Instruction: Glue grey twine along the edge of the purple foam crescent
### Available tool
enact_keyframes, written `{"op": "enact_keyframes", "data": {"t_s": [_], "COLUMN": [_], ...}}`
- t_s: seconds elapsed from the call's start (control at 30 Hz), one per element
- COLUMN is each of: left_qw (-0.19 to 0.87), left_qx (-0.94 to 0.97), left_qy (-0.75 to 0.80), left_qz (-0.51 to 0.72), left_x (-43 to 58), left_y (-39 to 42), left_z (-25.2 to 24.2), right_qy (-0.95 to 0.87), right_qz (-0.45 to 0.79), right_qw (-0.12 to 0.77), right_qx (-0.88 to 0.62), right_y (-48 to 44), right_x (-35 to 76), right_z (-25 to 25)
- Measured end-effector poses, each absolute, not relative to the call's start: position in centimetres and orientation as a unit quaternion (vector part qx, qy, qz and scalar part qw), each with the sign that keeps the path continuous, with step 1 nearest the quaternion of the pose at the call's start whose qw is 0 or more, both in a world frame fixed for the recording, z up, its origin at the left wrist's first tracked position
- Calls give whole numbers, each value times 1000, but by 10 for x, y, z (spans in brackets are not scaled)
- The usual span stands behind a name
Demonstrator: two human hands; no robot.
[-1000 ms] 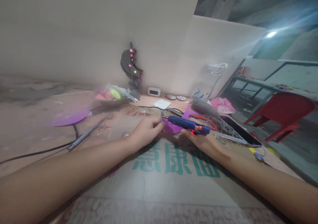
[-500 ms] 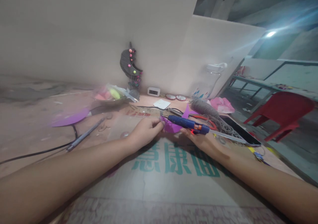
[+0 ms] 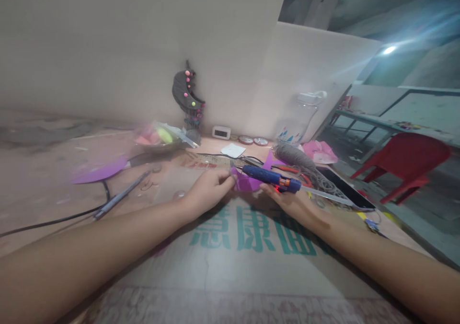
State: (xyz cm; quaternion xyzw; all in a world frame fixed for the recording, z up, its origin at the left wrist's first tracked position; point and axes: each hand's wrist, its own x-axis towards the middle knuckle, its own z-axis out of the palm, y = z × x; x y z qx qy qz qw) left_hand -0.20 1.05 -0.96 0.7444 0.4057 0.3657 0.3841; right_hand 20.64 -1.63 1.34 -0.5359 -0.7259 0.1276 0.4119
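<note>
My right hand (image 3: 287, 200) is closed around a blue hot glue gun (image 3: 268, 176), with a red light glowing on it and a long pale glue stick (image 3: 328, 195) out of its back end. The gun's nozzle points left, right by the fingertips of my left hand (image 3: 213, 187). Those fingers pinch the edge of a purple piece of felt or paper (image 3: 247, 182), partly hidden behind the gun. A small dark bit shows at the nozzle tip; what it is I cannot tell. Both hands are above a printed board with green characters (image 3: 255, 230).
Behind the hands lie a grey yarn skein (image 3: 294, 155), red-handled pliers (image 3: 305, 178), a phone (image 3: 345, 187) and a white paper (image 3: 233, 150). A bowl of coloured yarn (image 3: 154, 137), a purple sheet (image 3: 98, 170) and a grey pen (image 3: 122, 195) are left. A moon ornament (image 3: 183, 91) hangs on the wall.
The view has shifted very slightly. Both hands, the glue gun and the purple piece keep nearly the same positions relative to each other.
</note>
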Motion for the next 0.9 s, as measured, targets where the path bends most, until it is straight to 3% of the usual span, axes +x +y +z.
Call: {"op": "enact_keyframes", "data": {"t_s": [0.4,0.6,0.67,0.77,0.9], "left_qw": [411,394,401,426,428], "left_qx": [731,735,737,740,744], "left_qy": [397,395,388,369,365], "left_qz": [373,386,381,367,361], "left_x": [-2,-2,-2,-1,0], "left_y": [12,11,10,9,9], "left_z": [-11,-7,-6,-7,-10], "right_qy": [-709,-600,-560,-565,-635], "right_qz": [145,270,301,297,201], "right_qw": [393,580,603,563,420], "right_qx": [-568,-480,-481,-525,-617], "right_y": [-11,20,35,60,89], "right_x": [225,242,247,249,236], "right_z": [20,37,44,54,63]}}
